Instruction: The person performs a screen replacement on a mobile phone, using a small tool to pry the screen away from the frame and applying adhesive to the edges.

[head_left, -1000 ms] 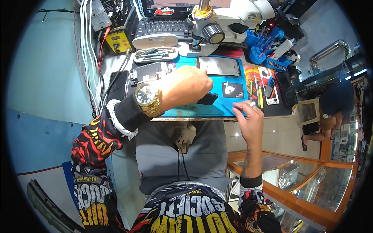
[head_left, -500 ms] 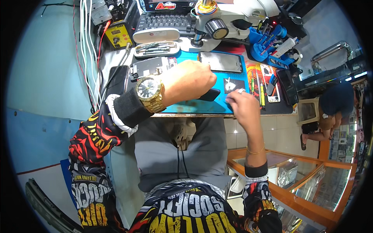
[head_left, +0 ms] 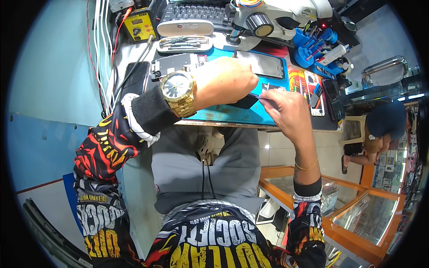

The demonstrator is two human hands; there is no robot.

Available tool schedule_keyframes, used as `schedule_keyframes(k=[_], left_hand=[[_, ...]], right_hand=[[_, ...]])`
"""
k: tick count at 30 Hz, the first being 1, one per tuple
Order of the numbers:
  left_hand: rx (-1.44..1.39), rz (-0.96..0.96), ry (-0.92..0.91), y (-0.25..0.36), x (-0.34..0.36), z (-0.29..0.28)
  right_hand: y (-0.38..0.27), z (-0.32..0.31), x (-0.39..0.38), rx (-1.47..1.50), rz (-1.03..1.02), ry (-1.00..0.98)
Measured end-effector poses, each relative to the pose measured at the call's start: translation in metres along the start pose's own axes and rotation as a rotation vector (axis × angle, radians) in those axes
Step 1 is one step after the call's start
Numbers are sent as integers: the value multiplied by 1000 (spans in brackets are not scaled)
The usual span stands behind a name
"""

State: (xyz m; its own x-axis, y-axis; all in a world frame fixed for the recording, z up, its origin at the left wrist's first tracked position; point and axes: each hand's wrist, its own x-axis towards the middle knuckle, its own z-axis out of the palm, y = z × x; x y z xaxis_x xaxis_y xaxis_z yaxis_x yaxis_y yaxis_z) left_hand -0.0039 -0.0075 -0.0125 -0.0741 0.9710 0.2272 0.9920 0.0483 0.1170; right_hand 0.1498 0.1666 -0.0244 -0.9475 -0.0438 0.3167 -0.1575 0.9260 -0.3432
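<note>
My left hand [head_left: 230, 82], with a gold watch on its wrist, is closed over a dark phone [head_left: 246, 102] near the front edge of the blue work mat [head_left: 219, 115]. Its fingertips are hidden behind the back of the hand. Thumb and forefinger of my right hand [head_left: 288, 111] are pinched together at the right end of that phone. A thin bluish edge shows at the pinch, too small to make out. Beyond both hands lies a grey, flat phone-sized panel [head_left: 263, 67]. An opened phone with exposed parts [head_left: 176, 64] lies left of it.
Behind the mat stand an open case of tools [head_left: 185, 43], a microscope [head_left: 261, 22] and a keyboard [head_left: 196, 12]. A blue tool holder [head_left: 308, 56] and a white phone frame [head_left: 316, 100] are at the right. A yellow-fronted device [head_left: 139, 27] stands far left. Another person [head_left: 386, 120] is away to the right.
My right hand has come to the phone's right end and closed its thumb and forefinger there. My left hand stays over the phone. The whole view has shifted slightly.
</note>
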Motion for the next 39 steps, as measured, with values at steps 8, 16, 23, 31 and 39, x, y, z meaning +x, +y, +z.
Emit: schedule_keyframes(k=[8,16,23,31,39], left_hand=[[13,0,-4,0,1,0],[23,1,-15,0,0,0],[-22,-21,-49,0,0,-1],[-31,-38,-49,-7,-6,4],[-545,-204,-34,-28,-27,17]], right_hand=[[4,3,1,26,-35,8],[2,3,4,-14,-62,7],[-1,3,8,-71,-92,-35],[-13,7,20,-113,-142,-38],[-7,7,20,-122,-118,-67]])
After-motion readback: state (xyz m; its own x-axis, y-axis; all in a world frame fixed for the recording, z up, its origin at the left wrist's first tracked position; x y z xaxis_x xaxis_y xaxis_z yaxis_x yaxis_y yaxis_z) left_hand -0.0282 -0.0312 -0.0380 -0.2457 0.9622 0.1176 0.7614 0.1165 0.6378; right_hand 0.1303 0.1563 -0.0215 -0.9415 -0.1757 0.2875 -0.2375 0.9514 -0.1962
